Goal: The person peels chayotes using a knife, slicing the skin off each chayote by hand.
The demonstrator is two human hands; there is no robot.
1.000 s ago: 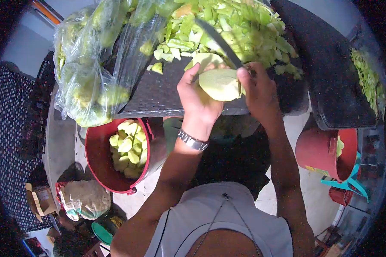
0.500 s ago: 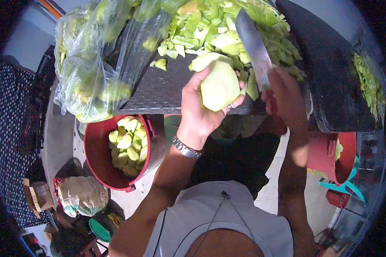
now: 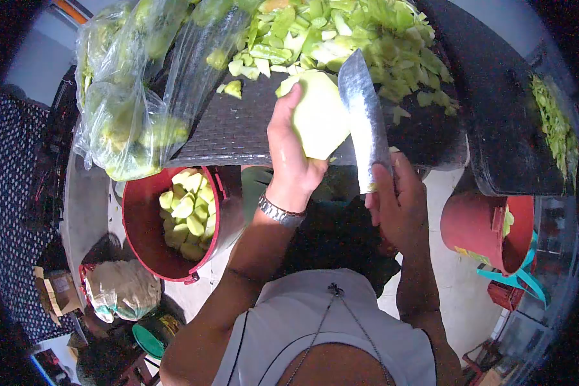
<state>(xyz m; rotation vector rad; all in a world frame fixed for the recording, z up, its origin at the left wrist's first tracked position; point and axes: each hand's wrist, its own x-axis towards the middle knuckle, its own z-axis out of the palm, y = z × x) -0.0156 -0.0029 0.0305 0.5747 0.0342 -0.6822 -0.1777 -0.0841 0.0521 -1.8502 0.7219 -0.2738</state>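
My left hand (image 3: 293, 145), with a metal watch on its wrist, is closed around a large peeled pale green fruit (image 3: 321, 116), thumb along its left side. My right hand (image 3: 399, 202) grips a wide-bladed kitchen knife (image 3: 361, 106) by its handle. The blade points up and away, its upper part against or just in front of the fruit's right side; contact is hard to tell. Beyond both hands, a heap of green peelings (image 3: 341, 35) covers the back of the dark woven tabletop (image 3: 238, 132).
A clear plastic bag (image 3: 125, 122) of green-yellow fruit lies at the table's left. Below it stands a red bucket (image 3: 128, 225) holding peeled pieces (image 3: 190, 209). Another red bucket (image 3: 469, 225) is at right, under a black surface (image 3: 495, 128). A stuffed sack (image 3: 122, 289) sits lower left.
My right hand has come down and left with the knife, bringing the blade beside the fruit. My left hand has turned the fruit and shifted it slightly up and left.
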